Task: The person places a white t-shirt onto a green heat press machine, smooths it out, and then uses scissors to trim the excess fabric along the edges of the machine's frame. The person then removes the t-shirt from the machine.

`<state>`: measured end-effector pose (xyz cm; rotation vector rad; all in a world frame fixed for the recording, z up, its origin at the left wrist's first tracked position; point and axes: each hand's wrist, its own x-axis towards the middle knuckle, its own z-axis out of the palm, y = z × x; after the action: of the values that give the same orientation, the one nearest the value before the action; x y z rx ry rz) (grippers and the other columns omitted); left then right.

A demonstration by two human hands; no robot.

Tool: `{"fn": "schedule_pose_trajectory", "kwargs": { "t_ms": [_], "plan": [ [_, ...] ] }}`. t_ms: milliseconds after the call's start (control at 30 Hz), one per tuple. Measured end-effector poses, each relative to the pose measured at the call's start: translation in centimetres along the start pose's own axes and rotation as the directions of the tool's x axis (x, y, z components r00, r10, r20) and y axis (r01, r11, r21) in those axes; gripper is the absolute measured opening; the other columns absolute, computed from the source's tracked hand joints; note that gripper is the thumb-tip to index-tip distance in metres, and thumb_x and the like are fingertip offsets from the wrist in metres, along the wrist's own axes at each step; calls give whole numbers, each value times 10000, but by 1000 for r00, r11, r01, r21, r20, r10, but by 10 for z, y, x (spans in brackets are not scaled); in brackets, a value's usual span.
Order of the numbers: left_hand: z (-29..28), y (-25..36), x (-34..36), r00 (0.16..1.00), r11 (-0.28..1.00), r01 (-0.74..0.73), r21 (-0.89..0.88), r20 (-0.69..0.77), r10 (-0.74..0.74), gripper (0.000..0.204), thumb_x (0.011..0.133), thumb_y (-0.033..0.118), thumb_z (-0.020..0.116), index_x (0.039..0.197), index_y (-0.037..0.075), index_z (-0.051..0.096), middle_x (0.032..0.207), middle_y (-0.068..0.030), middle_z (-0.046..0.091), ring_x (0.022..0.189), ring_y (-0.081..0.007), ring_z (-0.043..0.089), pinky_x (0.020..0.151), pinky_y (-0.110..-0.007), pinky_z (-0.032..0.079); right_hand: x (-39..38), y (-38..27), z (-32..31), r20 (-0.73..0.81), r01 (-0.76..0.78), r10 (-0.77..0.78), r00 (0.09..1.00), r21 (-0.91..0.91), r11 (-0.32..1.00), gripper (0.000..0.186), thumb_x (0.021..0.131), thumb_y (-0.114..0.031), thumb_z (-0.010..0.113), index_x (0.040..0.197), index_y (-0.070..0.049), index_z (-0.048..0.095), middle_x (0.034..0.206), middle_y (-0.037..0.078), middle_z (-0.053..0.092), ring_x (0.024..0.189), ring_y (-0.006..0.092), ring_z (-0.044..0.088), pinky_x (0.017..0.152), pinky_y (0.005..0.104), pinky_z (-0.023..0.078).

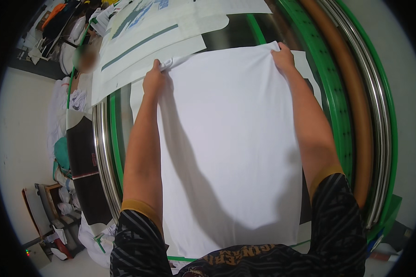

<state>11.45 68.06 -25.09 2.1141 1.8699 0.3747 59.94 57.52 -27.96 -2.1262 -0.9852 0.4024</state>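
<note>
A large white fabric panel (231,134) is stretched out flat in front of me, from my outstretched arms down to my body. My left hand (153,79) grips its far left corner, where the cloth bunches into small folds. At the far right corner, my right hand (284,57) pinches the edge, pulling it up to a point. My shadow falls across the cloth. Under its far edge and right side, pale sheets with dark areas show in part; the cloth hides the rest of them.
Printed white sheets (159,44) lie at the far left. A green machine frame (335,106) runs along the right, with a brown roller (363,124) and metal bars beside it. Metal rollers (105,161) and a dark printed piece (94,198) are at left. A blurred person (85,58) is beyond.
</note>
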Motion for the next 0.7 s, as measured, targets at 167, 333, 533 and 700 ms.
{"fn": "schedule_pose_trajectory", "kwargs": {
  "t_ms": [167, 333, 533, 700],
  "plan": [
    [-5, 24, -16, 999, 995, 50, 81, 1, -51, 413, 1067, 320, 684, 1401, 102, 579, 1209, -267, 757, 1161, -484, 738, 952, -606, 571, -13, -20, -21, 61, -46, 46, 997, 4, 999, 293, 984, -212, 791, 1222, -62, 709, 1230, 180, 783, 1144, 368, 752, 979, 465, 577],
    [24, 38, -58, 894, 938, -240, 249, -321, 314, 523, 1058, 373, 699, 1502, 110, 612, 1495, -186, 628, 1416, -388, 601, 1147, -594, 461, -64, -32, -5, -153, 432, -496, 855, -321, 843, 376, 1027, -229, 772, 1382, -131, 700, 1544, 151, 641, 1325, 362, 665, 1108, 478, 527],
    [43, 71, -91, 940, 910, -336, 244, 21, 341, 749, 1062, 685, 572, 1728, 364, 456, 1870, -55, 282, 1743, -339, 161, 1352, -706, 118, -117, -38, 26, 227, 546, -509, 830, -517, 660, 632, 1136, -597, 538, 1722, -373, 465, 1847, 103, 326, 1712, 361, 255, 1392, 569, 172],
    [28, 73, -80, 951, 912, -308, 271, 116, 286, 827, 1018, 759, 584, 1746, 403, 416, 1887, -24, 247, 1756, -317, 127, 1317, -790, 72, -116, -33, 30, 209, 511, -480, 852, -526, 679, 635, 1140, -601, 526, 1732, -389, 445, 1858, 95, 304, 1718, 360, 243, 1396, 566, 159]
  ]
}}
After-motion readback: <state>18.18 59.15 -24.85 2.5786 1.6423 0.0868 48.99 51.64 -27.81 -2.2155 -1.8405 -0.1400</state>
